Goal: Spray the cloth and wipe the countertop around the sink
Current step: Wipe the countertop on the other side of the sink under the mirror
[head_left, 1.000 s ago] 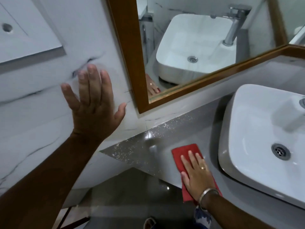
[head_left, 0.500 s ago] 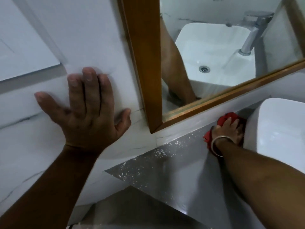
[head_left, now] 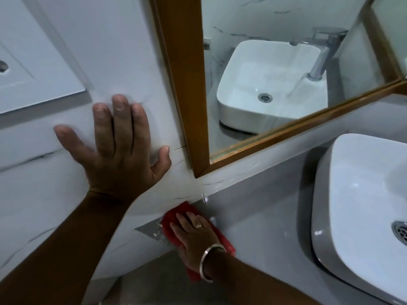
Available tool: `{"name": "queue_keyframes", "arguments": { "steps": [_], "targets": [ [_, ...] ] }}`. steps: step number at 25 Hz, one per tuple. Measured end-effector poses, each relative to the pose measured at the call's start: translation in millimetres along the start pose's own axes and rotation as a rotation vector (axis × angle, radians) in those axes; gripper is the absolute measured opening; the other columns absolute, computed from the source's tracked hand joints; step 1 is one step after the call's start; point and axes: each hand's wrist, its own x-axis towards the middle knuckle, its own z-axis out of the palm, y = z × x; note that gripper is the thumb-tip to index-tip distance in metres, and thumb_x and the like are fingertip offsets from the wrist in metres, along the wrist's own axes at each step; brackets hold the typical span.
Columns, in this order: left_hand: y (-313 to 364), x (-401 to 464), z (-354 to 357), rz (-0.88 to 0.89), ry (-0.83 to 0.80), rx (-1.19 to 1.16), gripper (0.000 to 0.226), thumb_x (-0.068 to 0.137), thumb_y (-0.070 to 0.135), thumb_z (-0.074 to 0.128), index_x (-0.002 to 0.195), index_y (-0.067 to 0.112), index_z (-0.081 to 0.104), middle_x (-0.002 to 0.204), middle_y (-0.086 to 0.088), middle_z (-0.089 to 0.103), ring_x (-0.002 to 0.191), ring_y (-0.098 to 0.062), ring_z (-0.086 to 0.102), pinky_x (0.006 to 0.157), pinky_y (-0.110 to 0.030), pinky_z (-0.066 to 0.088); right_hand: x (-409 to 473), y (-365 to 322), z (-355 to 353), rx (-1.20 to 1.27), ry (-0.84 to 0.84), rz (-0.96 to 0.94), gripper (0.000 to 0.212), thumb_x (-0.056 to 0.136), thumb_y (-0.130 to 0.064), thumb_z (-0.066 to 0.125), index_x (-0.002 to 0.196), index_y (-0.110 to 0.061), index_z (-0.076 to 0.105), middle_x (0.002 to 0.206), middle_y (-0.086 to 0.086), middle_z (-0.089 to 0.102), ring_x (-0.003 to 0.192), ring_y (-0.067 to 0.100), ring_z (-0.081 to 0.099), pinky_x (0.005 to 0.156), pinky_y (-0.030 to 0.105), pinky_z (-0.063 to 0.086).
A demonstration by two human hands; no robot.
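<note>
A red cloth (head_left: pixel 176 219) lies flat on the grey countertop (head_left: pixel 259 230), at its left end where it meets the marble wall. My right hand (head_left: pixel 193 238) presses down on the cloth with fingers spread, a ring and a metal bangle on it. The cloth's far corner touches the wall. My left hand (head_left: pixel 119 150) is flat against the white marble wall (head_left: pixel 33 194), fingers apart, holding nothing. The white vessel sink (head_left: pixel 356 194) stands on the countertop to the right of the cloth, with a gap of bare counter between them. No spray bottle is in view.
A wood-framed mirror (head_left: pixel 185 80) hangs above the counter and reflects the sink and a chrome faucet (head_left: pixel 323 53). The counter's front edge runs just under my right wrist, with grey floor (head_left: pixel 154 282) below. A white panel (head_left: pixel 39 69) sits on the wall at upper left.
My right hand has slid the red cloth from beside the sink's back left corner to the counter's left end by the wall. My left hand stays on the wall.
</note>
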Motion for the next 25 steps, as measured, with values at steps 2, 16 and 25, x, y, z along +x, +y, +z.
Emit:
{"name": "queue_keyframes", "arguments": {
  "steps": [2,16,25],
  "targets": [
    [0.4,1.7,1.1,0.003,0.016,0.006,0.1,0.086,0.058,0.051,0.157,-0.004,0.02,0.152,-0.026,0.029,0.157,-0.031,-0.006,0.078,-0.086,0.036,-1.1,2.9,-7.5,0.091,-0.032,0.019,0.064,0.093,-0.045,0.036,0.153,-0.026,0.022,0.163,0.006,0.02,0.147,0.034,0.016,0.117,0.051,0.014],
    [6.8,-9.5,9.7,-0.044,0.026,-0.114,0.096,0.09,0.055,0.053,0.16,0.001,0.015,0.164,-0.02,0.01,0.156,-0.027,-0.011,0.078,-0.088,0.04,-17.5,205.1,-41.3,0.148,0.167,1.186,0.066,0.1,-0.045,0.032,0.155,-0.015,0.011,0.163,0.016,0.012,0.147,0.04,0.016,0.118,0.052,0.021],
    [7.2,-9.3,11.0,-0.063,0.085,-0.03,0.094,0.086,0.053,0.054,0.158,0.002,0.021,0.155,-0.022,0.029,0.15,-0.037,0.017,0.093,-0.08,0.031,8.2,-12.2,-0.6,-0.006,-0.014,0.067,0.067,0.096,-0.045,0.04,0.154,-0.022,0.016,0.162,0.01,0.018,0.145,0.04,0.017,0.117,0.055,0.016]
  ]
}}
